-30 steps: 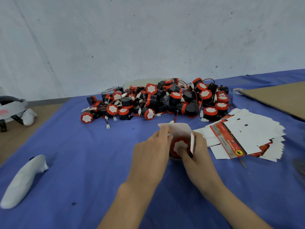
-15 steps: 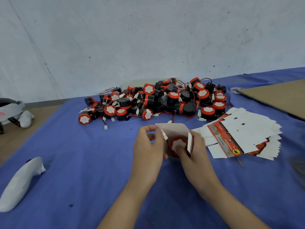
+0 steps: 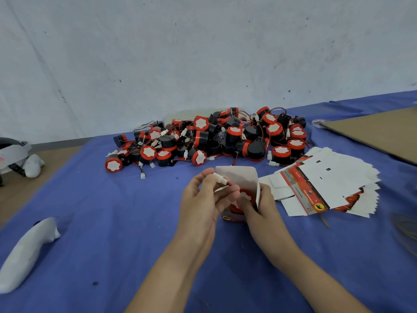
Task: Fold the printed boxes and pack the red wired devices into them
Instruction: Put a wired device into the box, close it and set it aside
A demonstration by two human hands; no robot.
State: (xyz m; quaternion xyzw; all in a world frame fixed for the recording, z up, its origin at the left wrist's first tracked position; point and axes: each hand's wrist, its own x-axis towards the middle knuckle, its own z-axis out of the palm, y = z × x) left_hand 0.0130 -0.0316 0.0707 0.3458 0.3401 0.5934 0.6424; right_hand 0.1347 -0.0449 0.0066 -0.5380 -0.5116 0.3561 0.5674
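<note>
The left hand [image 3: 203,199] has its grip pinching the white connector [image 3: 220,178] of the red wired device [image 3: 247,196], which sits inside the open printed box [image 3: 242,177] at the near middle of the desk [image 3: 112,222]. The thin wire looks soft and springy, so it is probably better to hold the hard connector and tuck it beside the body. The right hand [image 3: 261,206] grips the box wall, one finger pressing the device. The card seems light and easily bent; take it at the folded edges. Flat boxes [image 3: 334,179] lie right.

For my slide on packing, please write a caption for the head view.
The left hand pinches the white connector; right hand grips the open box holding a red device.
</note>
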